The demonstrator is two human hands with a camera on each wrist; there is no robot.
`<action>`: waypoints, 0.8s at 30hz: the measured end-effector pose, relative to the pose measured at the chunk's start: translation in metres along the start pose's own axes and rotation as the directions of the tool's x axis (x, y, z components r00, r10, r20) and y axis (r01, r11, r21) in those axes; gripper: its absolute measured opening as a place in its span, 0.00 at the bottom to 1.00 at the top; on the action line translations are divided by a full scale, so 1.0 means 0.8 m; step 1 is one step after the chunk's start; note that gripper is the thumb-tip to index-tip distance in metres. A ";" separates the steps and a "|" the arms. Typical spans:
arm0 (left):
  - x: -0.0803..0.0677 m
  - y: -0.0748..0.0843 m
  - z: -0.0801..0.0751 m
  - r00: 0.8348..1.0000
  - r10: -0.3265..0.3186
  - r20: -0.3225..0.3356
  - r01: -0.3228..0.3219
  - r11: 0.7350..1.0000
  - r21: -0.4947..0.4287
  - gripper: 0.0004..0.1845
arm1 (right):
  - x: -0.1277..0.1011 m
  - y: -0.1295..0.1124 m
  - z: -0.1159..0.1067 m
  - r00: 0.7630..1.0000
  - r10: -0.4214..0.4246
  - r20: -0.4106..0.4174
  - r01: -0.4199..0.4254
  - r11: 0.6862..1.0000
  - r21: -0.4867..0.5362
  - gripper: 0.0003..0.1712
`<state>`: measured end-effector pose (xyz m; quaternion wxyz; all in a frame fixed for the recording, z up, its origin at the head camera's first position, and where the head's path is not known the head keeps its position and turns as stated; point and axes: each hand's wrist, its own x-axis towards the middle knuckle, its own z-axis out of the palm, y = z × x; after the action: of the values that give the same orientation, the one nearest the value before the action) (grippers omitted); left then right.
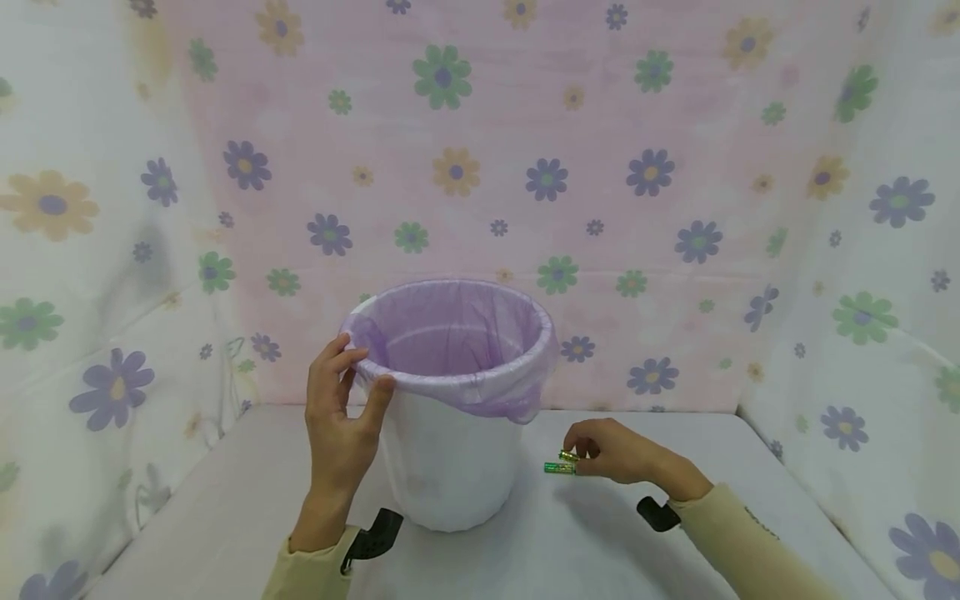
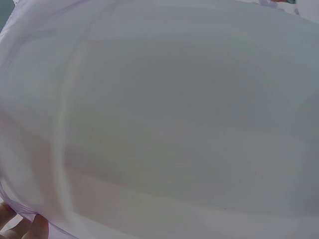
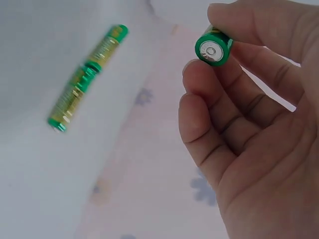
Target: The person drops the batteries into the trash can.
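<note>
The left hand [image 1: 339, 417] grips the rim of the white bin [image 1: 448, 467], thumb and fingers curled over the purple liner [image 1: 457, 333] at the near-left edge; this hold should stay firm so the bin remains upright on the table [image 1: 225, 517]. To the right, the right hand [image 1: 618, 452] pinches one green battery [image 3: 213, 47] between thumb and fingertips, just above the table beside the bin. Two more batteries [image 3: 87, 77] lie end to end on the table close by, and the bin's tall wall stands between the held battery and the opening.
</note>
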<state>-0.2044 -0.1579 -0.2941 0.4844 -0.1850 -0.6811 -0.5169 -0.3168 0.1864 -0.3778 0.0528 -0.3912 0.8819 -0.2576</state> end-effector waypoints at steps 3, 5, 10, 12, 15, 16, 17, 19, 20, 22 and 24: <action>0.001 0.001 0.001 1.000 -0.002 0.005 0.002 1.000 0.002 0.20 | -0.004 -0.011 -0.023 1.000 -0.009 -0.010 0.009 0.999 -0.032 0.11; 0.001 0.002 0.001 1.000 -0.001 0.009 0.001 1.000 0.005 0.19 | -0.005 -0.020 -0.040 1.000 -0.014 -0.012 0.013 0.998 -0.059 0.10; 0.001 0.005 0.000 1.000 0.000 0.008 0.000 1.000 0.028 0.19 | -0.004 -0.048 -0.089 0.999 -0.038 -0.020 0.035 0.991 -0.127 0.11; 0.001 0.004 -0.001 1.000 0.006 0.004 -0.006 0.999 0.034 0.19 | -0.003 -0.061 -0.109 0.998 -0.054 -0.034 0.047 0.986 -0.162 0.11; 0.001 0.003 -0.002 1.000 0.007 0.002 -0.007 1.000 0.030 0.19 | 0.001 -0.080 -0.138 0.995 -0.080 -0.065 0.065 0.975 -0.214 0.11; 0.001 0.003 -0.002 1.000 0.007 0.001 -0.007 1.000 0.027 0.19 | 0.002 -0.086 -0.146 0.993 -0.088 -0.077 0.068 0.970 -0.233 0.11; 0.001 0.002 -0.002 1.000 0.006 0.001 -0.006 1.000 0.028 0.19 | 0.003 -0.092 -0.154 0.991 -0.101 -0.091 0.075 0.964 -0.256 0.11; 0.001 0.001 -0.001 1.000 0.002 0.004 -0.002 1.000 0.028 0.19 | 0.006 -0.105 -0.168 0.987 -0.120 -0.109 0.084 0.955 -0.285 0.12; 0.000 0.000 -0.001 1.000 -0.001 0.005 0.000 1.000 0.026 0.20 | 0.008 -0.112 -0.175 0.985 -0.132 -0.115 0.092 0.950 -0.300 0.12; 0.000 -0.001 -0.001 1.000 -0.001 0.004 0.000 1.000 0.027 0.20 | 0.013 -0.125 -0.185 0.981 -0.153 -0.121 0.106 0.940 -0.325 0.12; 0.000 -0.002 -0.001 1.000 0.002 0.001 -0.002 1.000 0.026 0.20 | 0.020 -0.140 -0.193 0.977 -0.176 -0.118 0.127 0.932 -0.339 0.11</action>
<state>-0.2051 -0.1596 -0.2947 0.4871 -0.1793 -0.6879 -0.5073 -0.2991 0.1761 -0.1877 -0.0982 -0.4416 0.8811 -0.1381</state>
